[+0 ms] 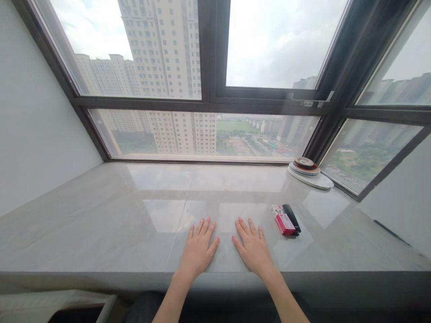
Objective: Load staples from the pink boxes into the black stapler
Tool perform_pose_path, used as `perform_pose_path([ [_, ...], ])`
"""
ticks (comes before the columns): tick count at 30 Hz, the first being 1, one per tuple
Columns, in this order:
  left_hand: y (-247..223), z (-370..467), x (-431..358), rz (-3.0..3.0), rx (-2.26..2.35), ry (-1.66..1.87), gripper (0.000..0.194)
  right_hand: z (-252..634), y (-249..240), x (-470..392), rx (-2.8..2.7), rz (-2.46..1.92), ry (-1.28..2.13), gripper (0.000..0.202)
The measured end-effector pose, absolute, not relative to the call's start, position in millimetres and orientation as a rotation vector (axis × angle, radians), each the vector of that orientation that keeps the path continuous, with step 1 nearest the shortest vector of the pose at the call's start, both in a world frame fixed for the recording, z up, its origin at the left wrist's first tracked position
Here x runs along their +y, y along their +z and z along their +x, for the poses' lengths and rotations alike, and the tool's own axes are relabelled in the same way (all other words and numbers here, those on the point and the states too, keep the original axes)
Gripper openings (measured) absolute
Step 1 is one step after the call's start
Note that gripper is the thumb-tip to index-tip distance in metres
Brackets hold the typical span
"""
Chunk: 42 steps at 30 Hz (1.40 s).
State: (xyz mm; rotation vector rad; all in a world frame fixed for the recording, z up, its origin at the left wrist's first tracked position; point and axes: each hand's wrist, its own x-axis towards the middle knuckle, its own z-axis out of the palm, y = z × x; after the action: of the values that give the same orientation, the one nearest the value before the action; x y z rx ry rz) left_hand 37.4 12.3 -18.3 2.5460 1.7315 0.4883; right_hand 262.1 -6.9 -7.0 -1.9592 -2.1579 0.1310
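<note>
My left hand (pixel 198 247) lies flat, palm down, on the pale glossy window sill (pixel 101 224), fingers spread and holding nothing. Beside it, a short gap to the right, my right hand (pixel 252 247) rests the same way with its fingers apart. Nearest to the right hand is a pink and white box (pixel 284 223), lying to its right on the sill. A black tube-like item (pixel 292 219) lies against the far side of that box. Neither hand touches them.
Several stacked plates and discs (pixel 311 174) sit in the far right corner by the dark window frame (pixel 262 106). A thin dark strip (pixel 392 232) runs along the right wall. The sill's front edge (pixel 101 274) passes under my wrists. A white object (pixel 60 305) stands low at the left.
</note>
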Motion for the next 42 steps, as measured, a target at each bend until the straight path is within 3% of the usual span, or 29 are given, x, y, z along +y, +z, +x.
perform_pose_path([
  [42, -18.0, 34.9, 10.9, 2.549, 1.711, 0.524, 0.055, 262.6, -8.8, -6.5, -2.159, -1.96, 0.134, 0.062],
])
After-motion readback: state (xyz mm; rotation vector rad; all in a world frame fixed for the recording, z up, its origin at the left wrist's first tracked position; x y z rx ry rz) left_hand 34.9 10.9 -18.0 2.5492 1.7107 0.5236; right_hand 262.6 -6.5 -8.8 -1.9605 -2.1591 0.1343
